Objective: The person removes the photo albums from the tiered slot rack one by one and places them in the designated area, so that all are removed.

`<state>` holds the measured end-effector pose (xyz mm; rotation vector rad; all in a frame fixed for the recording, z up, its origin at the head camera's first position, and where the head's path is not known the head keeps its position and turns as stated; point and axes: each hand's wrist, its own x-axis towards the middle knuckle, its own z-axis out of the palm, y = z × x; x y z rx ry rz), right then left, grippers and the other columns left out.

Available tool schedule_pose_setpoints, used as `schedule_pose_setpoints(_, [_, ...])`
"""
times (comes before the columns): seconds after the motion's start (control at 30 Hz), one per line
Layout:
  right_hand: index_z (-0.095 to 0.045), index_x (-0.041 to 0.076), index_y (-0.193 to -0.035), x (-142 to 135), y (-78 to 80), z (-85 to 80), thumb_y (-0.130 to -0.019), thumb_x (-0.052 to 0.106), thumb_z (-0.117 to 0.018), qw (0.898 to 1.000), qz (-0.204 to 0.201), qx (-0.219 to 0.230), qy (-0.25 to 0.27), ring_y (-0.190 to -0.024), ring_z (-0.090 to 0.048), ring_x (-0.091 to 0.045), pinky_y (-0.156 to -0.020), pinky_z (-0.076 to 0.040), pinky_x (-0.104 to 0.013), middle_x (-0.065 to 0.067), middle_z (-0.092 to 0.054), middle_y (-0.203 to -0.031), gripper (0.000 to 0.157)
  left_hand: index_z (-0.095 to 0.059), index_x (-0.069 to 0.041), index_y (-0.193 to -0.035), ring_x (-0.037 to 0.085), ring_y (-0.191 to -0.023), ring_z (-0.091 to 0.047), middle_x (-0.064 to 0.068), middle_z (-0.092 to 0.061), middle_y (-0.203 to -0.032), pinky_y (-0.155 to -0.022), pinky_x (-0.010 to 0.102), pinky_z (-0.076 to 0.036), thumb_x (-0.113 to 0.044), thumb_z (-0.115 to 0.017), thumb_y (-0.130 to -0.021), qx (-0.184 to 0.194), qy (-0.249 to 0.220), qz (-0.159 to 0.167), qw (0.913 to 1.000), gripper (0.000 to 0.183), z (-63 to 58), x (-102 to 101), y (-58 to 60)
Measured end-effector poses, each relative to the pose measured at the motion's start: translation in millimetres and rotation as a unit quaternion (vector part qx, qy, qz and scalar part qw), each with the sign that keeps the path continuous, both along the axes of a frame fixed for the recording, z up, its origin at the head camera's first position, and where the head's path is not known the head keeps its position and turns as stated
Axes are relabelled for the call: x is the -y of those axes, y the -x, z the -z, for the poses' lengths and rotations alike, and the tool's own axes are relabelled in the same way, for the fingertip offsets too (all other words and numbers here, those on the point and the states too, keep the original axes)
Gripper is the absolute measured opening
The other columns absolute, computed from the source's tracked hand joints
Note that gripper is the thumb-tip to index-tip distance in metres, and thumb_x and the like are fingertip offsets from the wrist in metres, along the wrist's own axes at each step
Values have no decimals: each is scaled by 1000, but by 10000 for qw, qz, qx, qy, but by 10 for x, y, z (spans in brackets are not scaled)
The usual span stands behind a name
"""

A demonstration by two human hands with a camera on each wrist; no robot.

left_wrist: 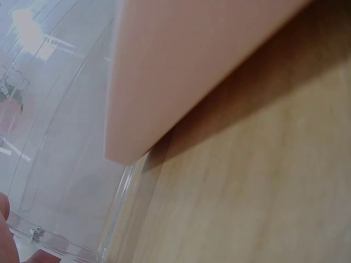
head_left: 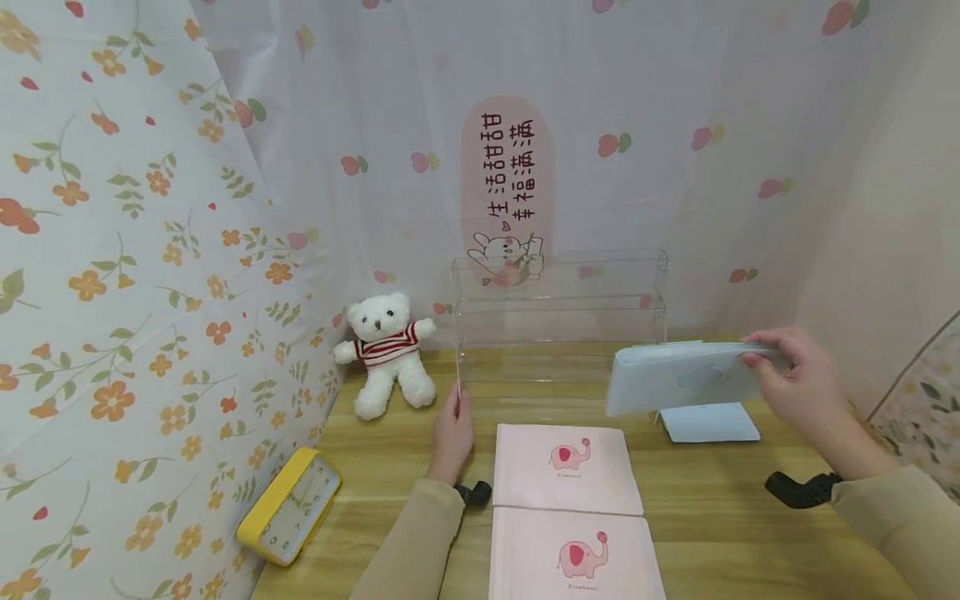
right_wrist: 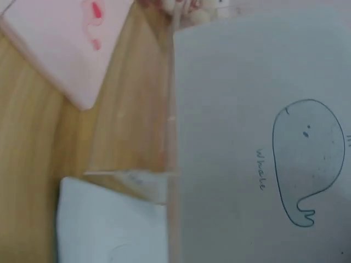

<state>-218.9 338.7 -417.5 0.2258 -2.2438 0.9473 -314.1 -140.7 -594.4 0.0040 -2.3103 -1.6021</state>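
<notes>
My right hand (head_left: 806, 383) pinches a light-blue notebook (head_left: 682, 379) by its right end and holds it up, tilted, at the right side of a clear stepped acrylic stand (head_left: 555, 321). A whale drawing and the word "Whale" show on its cover (right_wrist: 247, 137) in the right wrist view. Below it, another light-blue notebook (head_left: 708, 423) lies on the table. With thumb and fingers, my left hand (head_left: 452, 433) holds the stand's left side panel at its lower front. Two pink elephant notebooks (head_left: 525, 471) lie in front of the stand.
A white teddy bear (head_left: 390, 367) in a striped sweater sits left of the stand. Nearer, by the flowered curtain (head_left: 150, 292), stands a yellow clock (head_left: 288, 504). A patterned backdrop (head_left: 660, 192) hangs close behind the stand on the wooden table (head_left: 720, 517).
</notes>
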Motion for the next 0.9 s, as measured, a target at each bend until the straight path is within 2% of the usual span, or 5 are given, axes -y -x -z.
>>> schedule_pose_setpoints(0.17, [-76,3,-111,-233,-92,235,-98,1,-81,9982,-278,337,-417,-79,-49,15,-59,-38,-12,48,-53,-107,14,-56,-17,-163,41,-139,-67,21,-68,-152,-114,56,-57,-50,-48,-117,-291,76,-57,9995,57,111,22,44])
schedule_pose_setpoints(0.3, [-74,10,-111,-370,-168,358,-99,4,-80,9950,-387,705,-591,-66,-48,1,-52,-37,-21,46,-55,-100,14,-55,-12,-163,48,-141,-63,27,-64,-154,-117,60,-54,-49,-48,-118,-407,-68,69,9991,59,45,11,3])
schedule_pose_setpoints(0.47, [-73,11,-113,-483,-259,475,-101,6,-80,9890,-438,1203,-739,-71,-51,3,-52,-40,-23,41,-59,-97,14,-55,-17,-164,43,-140,-65,22,-66,-154,-117,58,-55,-49,-48,-117,-337,106,-52,9994,57,160,25,76])
schedule_pose_setpoints(0.7, [-75,15,-109,-576,-296,586,-97,8,-84,9836,-519,1426,-976,-83,-52,12,-61,-39,-17,40,-61,-100,16,-55,-24,-164,35,-143,-65,13,-66,-157,-120,55,-53,-54,-50,-116,-231,136,-124,9996,57,365,64,229])
schedule_pose_setpoints(0.9, [-76,14,-110,-643,-299,643,-96,11,-85,9699,-719,2049,-1103,-88,-54,15,-68,-46,-10,34,-64,-101,17,-55,-25,-164,35,-144,-64,13,-65,-158,-121,56,-52,-54,-50,-116,-141,69,-131,9998,57,352,55,223])
